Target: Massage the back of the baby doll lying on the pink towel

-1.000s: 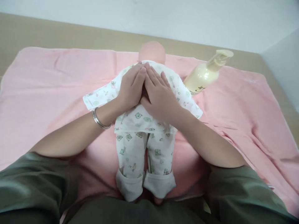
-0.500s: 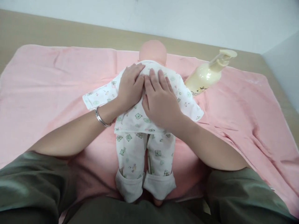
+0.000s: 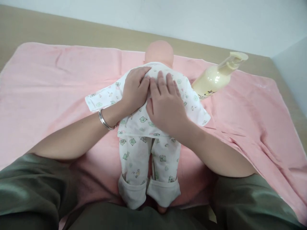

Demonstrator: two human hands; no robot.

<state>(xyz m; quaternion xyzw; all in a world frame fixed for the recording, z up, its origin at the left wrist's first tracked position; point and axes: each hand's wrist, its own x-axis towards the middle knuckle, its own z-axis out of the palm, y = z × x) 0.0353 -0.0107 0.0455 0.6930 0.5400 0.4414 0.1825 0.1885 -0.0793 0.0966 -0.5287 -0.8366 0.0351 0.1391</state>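
A baby doll lies face down, the back of its bald head at the top. It wears a white printed top and matching trousers with turned-up cuffs. My left hand, a silver bangle at its wrist, rests on the left side of the doll's upper back. Flat on the back just right of it lies my right hand, fingers slightly spread and pointing to the head. Neither hand grips anything.
Under the doll is a pink cloth spread over a wooden surface. A pale yellow pump bottle leans at the doll's right. A white wall stands behind.
Doll's head, bottle and right fingers appear slightly farther right in the view. Both hands stay on the doll's back.
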